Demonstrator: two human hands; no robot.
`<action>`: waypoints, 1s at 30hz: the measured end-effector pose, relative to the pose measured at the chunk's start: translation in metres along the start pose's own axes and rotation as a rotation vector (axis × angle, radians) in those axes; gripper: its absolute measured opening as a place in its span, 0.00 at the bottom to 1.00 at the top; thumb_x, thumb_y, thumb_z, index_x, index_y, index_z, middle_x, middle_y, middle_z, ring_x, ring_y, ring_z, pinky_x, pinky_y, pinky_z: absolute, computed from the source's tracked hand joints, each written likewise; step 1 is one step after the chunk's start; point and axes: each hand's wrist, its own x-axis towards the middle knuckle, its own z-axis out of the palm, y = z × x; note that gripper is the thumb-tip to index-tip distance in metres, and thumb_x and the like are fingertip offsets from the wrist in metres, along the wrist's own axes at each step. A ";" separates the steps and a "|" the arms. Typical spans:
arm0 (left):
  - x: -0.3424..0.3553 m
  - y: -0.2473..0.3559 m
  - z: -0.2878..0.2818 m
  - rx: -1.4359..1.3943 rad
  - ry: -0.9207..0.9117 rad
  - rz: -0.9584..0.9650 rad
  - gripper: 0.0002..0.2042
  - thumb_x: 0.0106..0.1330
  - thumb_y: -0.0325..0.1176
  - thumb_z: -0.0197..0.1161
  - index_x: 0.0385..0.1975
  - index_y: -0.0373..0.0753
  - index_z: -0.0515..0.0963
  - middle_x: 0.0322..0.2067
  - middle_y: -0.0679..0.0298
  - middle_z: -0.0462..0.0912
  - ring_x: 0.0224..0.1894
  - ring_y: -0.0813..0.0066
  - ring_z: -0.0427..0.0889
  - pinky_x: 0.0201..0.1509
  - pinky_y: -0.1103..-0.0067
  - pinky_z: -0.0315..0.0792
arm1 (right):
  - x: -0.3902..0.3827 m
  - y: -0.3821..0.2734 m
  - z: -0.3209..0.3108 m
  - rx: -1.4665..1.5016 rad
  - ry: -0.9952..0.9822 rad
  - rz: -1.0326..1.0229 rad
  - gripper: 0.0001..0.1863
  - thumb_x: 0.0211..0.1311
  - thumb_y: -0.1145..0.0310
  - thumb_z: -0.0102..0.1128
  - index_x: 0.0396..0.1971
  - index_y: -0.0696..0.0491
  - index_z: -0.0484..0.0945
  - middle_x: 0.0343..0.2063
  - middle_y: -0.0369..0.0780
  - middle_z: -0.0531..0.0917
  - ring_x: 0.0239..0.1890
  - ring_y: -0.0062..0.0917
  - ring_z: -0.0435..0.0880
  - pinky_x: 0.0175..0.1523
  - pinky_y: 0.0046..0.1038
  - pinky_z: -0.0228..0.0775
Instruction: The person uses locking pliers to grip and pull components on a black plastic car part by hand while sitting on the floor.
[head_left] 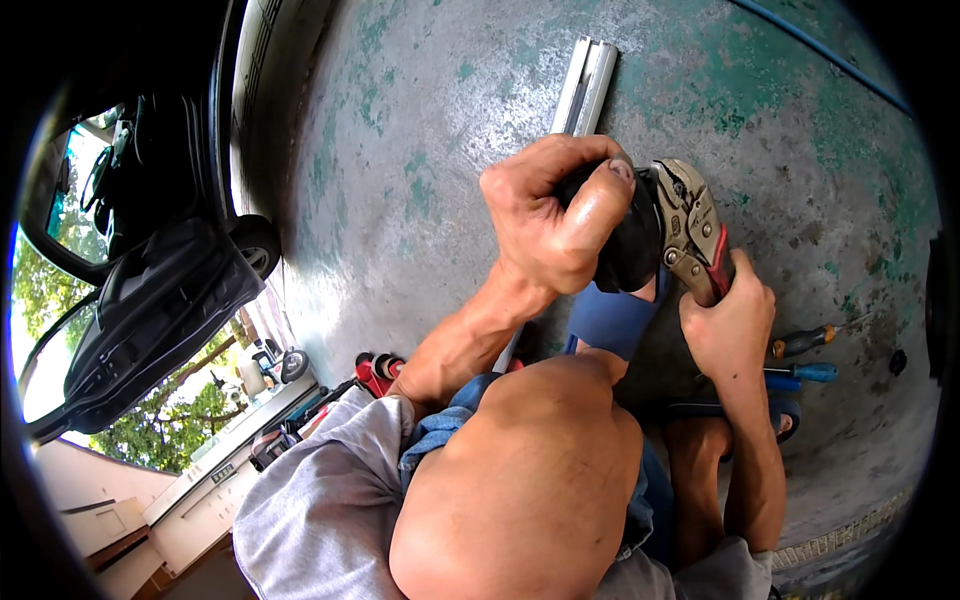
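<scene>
My left hand [545, 215] is closed around a black part [625, 260], much of it hidden by my fingers, at the top of a silver metal rail [585, 85] that runs down behind my hand. My right hand [730, 320] grips the red handle of metal locking pliers [690, 225]. Their head is beside the black part; whether the jaws bite on it, I cannot tell. My bare knee [515, 470] is raised below my hands, with a blue sandal strap [610, 320] behind it.
An orange-black screwdriver [800, 341] and a blue-handled tool [810, 372] lie on the worn concrete floor [420, 120] at right. A blue hose [820, 52] crosses the upper right. A dark car with an open door [160, 320] stands left. Red tools [375, 372] lie beside my left forearm.
</scene>
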 end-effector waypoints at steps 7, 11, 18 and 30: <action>-0.002 -0.002 0.006 0.016 -0.012 -0.082 0.10 0.60 0.29 0.60 0.30 0.27 0.85 0.24 0.62 0.84 0.28 0.79 0.77 0.34 0.82 0.71 | -0.007 0.002 0.007 0.036 -0.075 0.110 0.15 0.45 0.69 0.66 0.32 0.60 0.75 0.26 0.57 0.84 0.36 0.58 0.84 0.45 0.48 0.76; -0.001 -0.011 0.009 -0.051 -0.004 -0.178 0.11 0.57 0.32 0.65 0.30 0.29 0.85 0.21 0.57 0.84 0.25 0.77 0.80 0.30 0.78 0.74 | 0.001 0.010 -0.001 -0.064 -0.133 0.064 0.17 0.44 0.69 0.65 0.34 0.61 0.76 0.29 0.57 0.84 0.39 0.58 0.83 0.47 0.48 0.76; 0.041 -0.035 0.028 -0.218 -0.171 -0.298 0.18 0.66 0.42 0.62 0.32 0.28 0.85 0.22 0.62 0.83 0.27 0.80 0.77 0.32 0.79 0.71 | 0.013 0.018 -0.016 0.033 -0.071 0.017 0.14 0.43 0.74 0.58 0.33 0.63 0.72 0.21 0.53 0.78 0.24 0.46 0.78 0.38 0.37 0.72; 0.024 -0.071 0.054 0.148 -0.292 -0.123 0.42 0.59 0.61 0.69 0.65 0.35 0.68 0.56 0.44 0.76 0.60 0.50 0.76 0.64 0.64 0.70 | 0.030 0.033 -0.025 0.141 -0.180 0.143 0.13 0.45 0.70 0.62 0.28 0.60 0.70 0.17 0.43 0.76 0.22 0.23 0.73 0.33 0.34 0.70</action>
